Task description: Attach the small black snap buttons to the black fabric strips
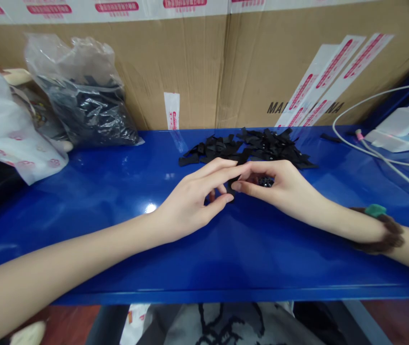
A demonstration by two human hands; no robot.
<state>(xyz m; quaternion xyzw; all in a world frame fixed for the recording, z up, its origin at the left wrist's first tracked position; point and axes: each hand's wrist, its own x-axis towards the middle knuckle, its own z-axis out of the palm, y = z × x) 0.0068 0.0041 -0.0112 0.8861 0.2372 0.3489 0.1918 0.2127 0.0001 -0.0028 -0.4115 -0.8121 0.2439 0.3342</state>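
Note:
Near the middle of the blue table, my left hand [199, 196] and my right hand [279, 184] meet at their fingertips. Between them is a small black strip [231, 188], pinched by the fingers of both hands. Small black shiny pieces [265, 181] show beneath my right hand, partly hidden by its fingers. Just behind the hands lie two loose heaps of black strips, a left heap [213, 147] and a right heap [274, 145], which nearly touch.
A large cardboard box [190, 62] stands along the back of the blue table [204, 263]. At the left are a clear bag of black pieces [96, 112] and a white plastic bag [13, 129]. A white cable [348, 139] and white device [402, 127] lie right.

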